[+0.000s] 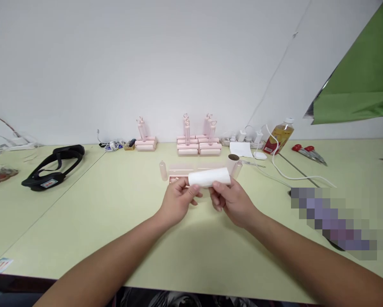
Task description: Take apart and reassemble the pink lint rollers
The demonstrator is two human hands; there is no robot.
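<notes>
A white paper roll (210, 177), smooth and lying nearly level, is held above the table between both hands. My left hand (178, 198) grips its left end, thumb in front and fingers behind and below. At the other end, my right hand (231, 198) pinches the roll with its thumb in front; some fingers curl underneath. Just behind the roll are pale pink translucent cases (181, 169), partly hidden by it. A small clear pink tube (163, 170) stands left of them, and a similar tube (237, 169) leans at the right, near an upright brown-cored roll (233, 157).
Several pink boxes with upright handles (187, 147) line the wall. To the left lies a black head strap (55, 168). A drink bottle (278, 137), a white cable (282, 168), red-handled pliers (309, 153) and a pixelated object (332, 221) are on the right.
</notes>
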